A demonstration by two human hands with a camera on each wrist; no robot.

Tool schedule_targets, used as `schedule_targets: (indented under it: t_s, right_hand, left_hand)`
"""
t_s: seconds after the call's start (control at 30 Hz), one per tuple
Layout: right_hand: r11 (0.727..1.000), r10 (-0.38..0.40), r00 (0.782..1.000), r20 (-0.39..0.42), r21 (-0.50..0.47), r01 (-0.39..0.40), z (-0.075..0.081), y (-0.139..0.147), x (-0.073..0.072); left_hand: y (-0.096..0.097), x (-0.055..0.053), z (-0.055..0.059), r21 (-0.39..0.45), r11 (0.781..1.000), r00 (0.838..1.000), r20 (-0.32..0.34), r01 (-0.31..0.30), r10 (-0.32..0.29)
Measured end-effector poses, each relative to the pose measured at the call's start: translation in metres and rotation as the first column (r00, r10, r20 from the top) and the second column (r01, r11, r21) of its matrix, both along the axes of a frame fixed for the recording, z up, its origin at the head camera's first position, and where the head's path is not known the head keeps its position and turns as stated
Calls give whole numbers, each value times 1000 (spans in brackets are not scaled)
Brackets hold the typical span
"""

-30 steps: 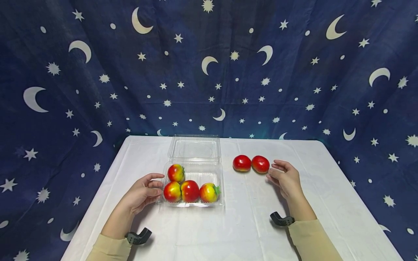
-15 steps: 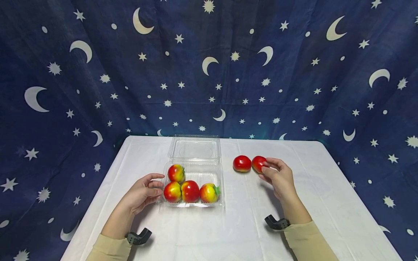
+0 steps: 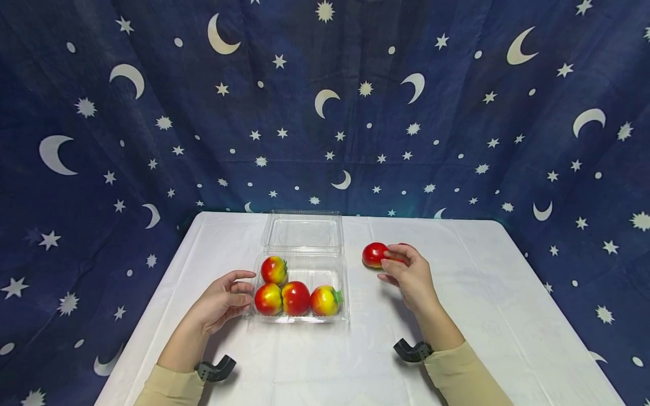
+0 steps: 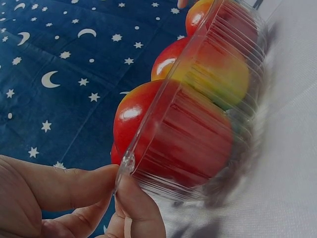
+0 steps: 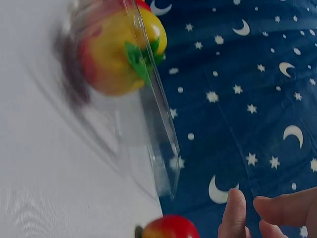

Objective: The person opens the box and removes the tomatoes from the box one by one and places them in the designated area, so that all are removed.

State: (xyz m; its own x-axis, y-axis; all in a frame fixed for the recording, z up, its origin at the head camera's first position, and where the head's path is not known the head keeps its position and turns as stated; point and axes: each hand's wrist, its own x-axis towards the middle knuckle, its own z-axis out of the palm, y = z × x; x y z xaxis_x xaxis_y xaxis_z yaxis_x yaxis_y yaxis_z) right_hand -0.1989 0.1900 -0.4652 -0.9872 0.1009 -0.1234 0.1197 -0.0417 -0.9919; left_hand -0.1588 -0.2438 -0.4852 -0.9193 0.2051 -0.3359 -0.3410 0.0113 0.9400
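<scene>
In the head view my left hand (image 3: 220, 299) is at the left side of a clear plastic clamshell box (image 3: 345, 282). Its thumb and finger pinch the box rim (image 4: 130, 161) in the left wrist view. Several glossy red-and-yellow fruits sit in the box, among them a red one (image 3: 296, 298) and a yellower one with green leaves (image 3: 325, 300). Right of the box, two red fruits lie on the cloth. My right hand (image 3: 410, 279) reaches its fingertips to the left red fruit (image 3: 373, 255); touch cannot be told. The other red fruit (image 3: 398, 257) is mostly hidden behind the hand.
The box's lid (image 3: 303, 232) lies back toward the rear of the table. A white cloth (image 3: 325, 366) covers the tabletop. Behind and beside it hangs a dark blue curtain (image 3: 284, 169) with moons and stars.
My right hand has moved left, past the right red fruit to the left one, and now covers most of the right one. The left hand and box have stayed in place.
</scene>
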Motion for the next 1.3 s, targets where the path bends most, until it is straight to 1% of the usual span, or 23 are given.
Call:
schedule_targets:
  t_s: [0.13,0.37,0.6,0.77,1.0,1.17,1.3]
  right_hand:
    - [999,46,999,4,-4,-46,0,-13,0]
    - [996,83,996,26,-27,-82,1,-37,-1]
    - [992,123,992,16,-6,-123,0,-60,-1]
    - [989,147,989,12,1,-147,3,-73,-3]
    - [982,186,982,2,-13,-186,8,-92,-4]
    - [976,211,977,-11,-41,-212,8,-104,-6]
    - [972,230,973,-16,-39,-230,8,-111,-6]
  left_hand:
    - [-1,0,-1,-3,1000,1000,1,0,0]
    - [0,0,-1,-6,1000,1000,-2,1,-1]
    - [-1,0,0,-8,1000,1000,-2,0,0]
    - [-1,0,-1,-6,1000,1000,-5,-1,1]
    - [0,0,0,-11,1000,1000,-7,-1,1]
    - [-1,0,0,1,1000,1000,-14,4,-4]
    - [-1,0,-1,10,1000,1000,-18,6,-6]
